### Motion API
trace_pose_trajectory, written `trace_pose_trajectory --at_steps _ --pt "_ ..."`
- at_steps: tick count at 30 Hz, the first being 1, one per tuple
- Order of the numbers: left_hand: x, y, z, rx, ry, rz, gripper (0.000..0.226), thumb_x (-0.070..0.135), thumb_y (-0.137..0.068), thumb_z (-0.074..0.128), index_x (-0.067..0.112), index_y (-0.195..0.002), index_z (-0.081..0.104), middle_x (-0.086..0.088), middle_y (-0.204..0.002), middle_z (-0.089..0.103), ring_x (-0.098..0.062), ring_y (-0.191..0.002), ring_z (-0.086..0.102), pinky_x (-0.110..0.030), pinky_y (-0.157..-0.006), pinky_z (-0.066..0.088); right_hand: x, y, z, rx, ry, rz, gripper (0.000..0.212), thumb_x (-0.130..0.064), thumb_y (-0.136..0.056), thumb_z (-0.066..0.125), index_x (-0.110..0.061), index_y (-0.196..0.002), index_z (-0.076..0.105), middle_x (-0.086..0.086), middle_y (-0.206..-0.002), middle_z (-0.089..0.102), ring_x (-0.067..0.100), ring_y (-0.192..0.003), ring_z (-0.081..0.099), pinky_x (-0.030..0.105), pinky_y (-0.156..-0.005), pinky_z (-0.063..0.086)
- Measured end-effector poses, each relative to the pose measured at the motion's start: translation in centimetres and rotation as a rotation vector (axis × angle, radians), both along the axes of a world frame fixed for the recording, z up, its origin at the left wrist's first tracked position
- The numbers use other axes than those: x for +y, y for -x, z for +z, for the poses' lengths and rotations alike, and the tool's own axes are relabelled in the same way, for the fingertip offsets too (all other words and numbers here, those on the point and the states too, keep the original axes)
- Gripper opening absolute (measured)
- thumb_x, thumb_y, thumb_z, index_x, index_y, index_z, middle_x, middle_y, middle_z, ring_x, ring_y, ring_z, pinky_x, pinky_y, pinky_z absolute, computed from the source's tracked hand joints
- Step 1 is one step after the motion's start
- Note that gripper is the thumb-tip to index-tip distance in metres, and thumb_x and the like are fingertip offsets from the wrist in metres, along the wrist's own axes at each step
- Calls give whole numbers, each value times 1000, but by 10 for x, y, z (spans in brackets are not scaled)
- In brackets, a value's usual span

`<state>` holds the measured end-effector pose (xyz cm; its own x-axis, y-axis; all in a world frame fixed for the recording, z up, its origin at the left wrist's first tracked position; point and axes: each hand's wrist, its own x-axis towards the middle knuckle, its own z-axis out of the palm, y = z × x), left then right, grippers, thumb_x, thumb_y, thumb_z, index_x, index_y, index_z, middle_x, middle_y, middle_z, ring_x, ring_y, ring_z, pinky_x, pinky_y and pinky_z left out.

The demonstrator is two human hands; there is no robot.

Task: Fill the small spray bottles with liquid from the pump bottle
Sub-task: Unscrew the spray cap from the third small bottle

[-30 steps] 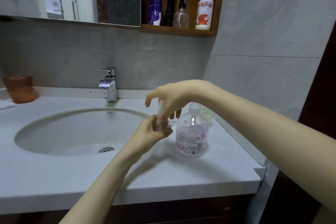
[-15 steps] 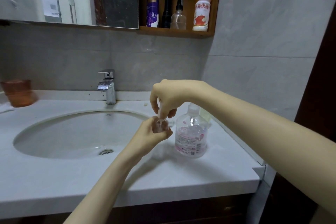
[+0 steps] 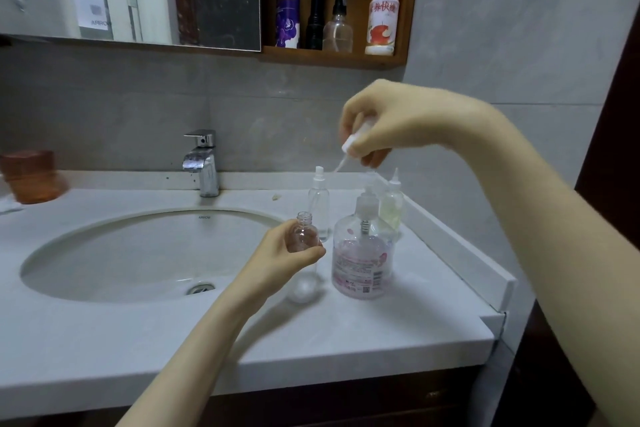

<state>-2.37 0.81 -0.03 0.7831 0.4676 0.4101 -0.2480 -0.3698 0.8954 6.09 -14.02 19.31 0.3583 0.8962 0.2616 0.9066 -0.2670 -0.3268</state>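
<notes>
My left hand (image 3: 277, 255) grips small bottle (image 3: 305, 236) upright, neck open, just left of pump bottle (image 3: 362, 262); right hand (image 3: 379, 126) pinches spray head (image 3: 349, 146).

Bare left hand (image 3: 277, 255), bare right hand (image 3: 381, 118), and behind them bare forearms right to the frame edge.

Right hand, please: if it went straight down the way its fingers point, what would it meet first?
Most likely the top of the pump bottle, directly beneath the right hand; depth is unclear, so it could pass behind it.
</notes>
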Motion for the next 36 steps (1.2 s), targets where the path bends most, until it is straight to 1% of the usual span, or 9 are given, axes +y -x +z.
trace_pose_trajectory --at_steps 8,12,17,22,25,27,31,33,36 --pt "0 2 0 19 -18 10 10 -2 -82 66 6 -84 61 3 -78 63 -8 -76 59 -19 -76 45 -82 10 -90 315 -694 -252 14 -10 -77 68 -19 -85 62 -1 -85 66 20 -74 69 35 -73 57" --pt "0 1 0 21 -37 8 9 -2 -82 66 4 -86 61 4 -76 62 -5 -72 57 -13 -71 44 -84 4 -158 360 -886 -533 19 -9 -74 73 -23 -80 60 -5 -77 68 12 -72 67 23 -59 47" --pt "-1 -2 2 61 -26 -13 10 3 -84 67 8 -89 59 6 -79 61 -4 -75 58 -16 -73 44 -59 -32 -204 194 -709 -642 15 -3 -77 64 -14 -86 57 4 -89 58 23 -82 55 27 -66 32" --pt "-1 -6 6 118 20 5 23 23 -89 63 11 -105 53 2 -94 63 -5 -86 61 -20 -82 44 -45 -50 -223 100 -253 -674 15 -14 -85 52 -15 -100 51 2 -105 53 19 -89 48 30 -68 36" --pt "-3 -10 22 136 -15 51 25 29 -91 59 19 -106 42 3 -91 62 -6 -85 60 -28 -87 45 -43 -52 -217 8 -143 -652 25 -25 -89 52 -19 -113 49 -2 -116 51 17 -106 46 28 -75 38" --pt "-5 -14 35 140 -128 58 23 22 -93 57 18 -106 39 -1 -93 61 -12 -86 58 -31 -88 45 -44 -51 -206 -52 -187 -623 32 -34 -92 53 -20 -121 48 -3 -121 48 17 -114 41 27 -85 36" --pt "-11 -22 53 79 -280 92 22 25 -87 64 22 -100 47 1 -95 63 -16 -85 63 -30 -79 49 -36 -40 -163 104 -668 -337 27 -18 -96 49 -20 -121 58 -6 -111 55 8 -102 54 13 -85 40" --pt "-14 -26 57 70 -311 111 20 27 -84 67 27 -96 51 3 -93 64 -14 -82 65 -29 -76 50 -25 -36 -138 217 -716 -196 30 -14 -97 47 -23 -123 59 -7 -109 58 -4 -92 54 0 -75 38" --pt "-15 -32 57 42 -324 123 18 27 -83 69 32 -94 55 4 -88 64 -15 -78 65 -34 -76 52 -9 -37 -113 264 -638 -72 28 -17 -97 49 -26 -118 64 -13 -105 62 -2 -90 59 0 -73 41"
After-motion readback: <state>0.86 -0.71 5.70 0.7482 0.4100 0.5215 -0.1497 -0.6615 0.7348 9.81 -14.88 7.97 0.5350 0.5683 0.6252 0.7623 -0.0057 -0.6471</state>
